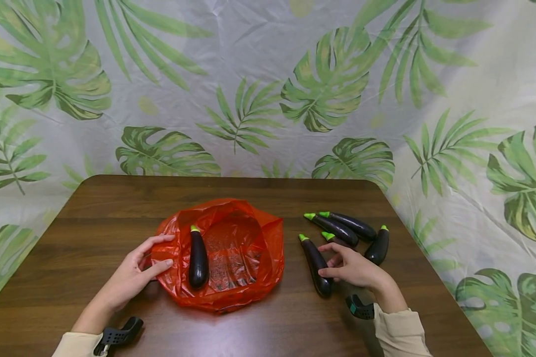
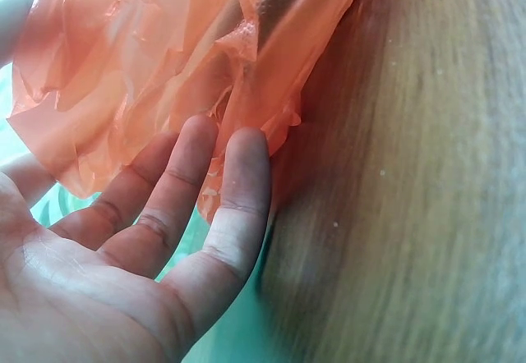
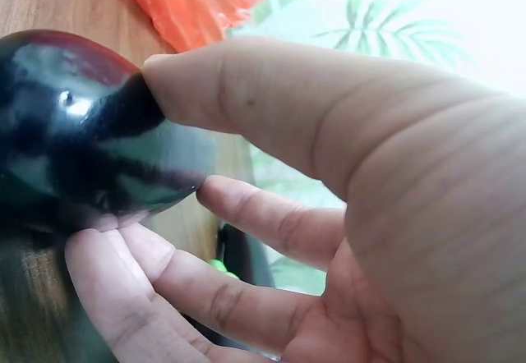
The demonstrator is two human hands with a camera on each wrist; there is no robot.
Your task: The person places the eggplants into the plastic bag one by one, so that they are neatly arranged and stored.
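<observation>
- Pinching the nearest loose eggplant [image 1: 314, 264] on the wooden table [image 1: 116, 210] in the head view, the right hand [image 1: 354, 266] works beside four other eggplants [image 1: 352, 224]; the left hand [image 1: 129, 277] touches an open red plastic bag [image 1: 274, 248] with one more eggplant [image 1: 198, 263] inside.
- Left wrist view: fingers slightly spread, tips against the crumpled bag.
- Right wrist view: thumb on one side of the eggplant's rounded end, fingertips on the other.

A brown table [image 1: 98, 223] carries a red plastic bag [image 1: 272, 258] and eggplants [image 1: 352, 224]
</observation>
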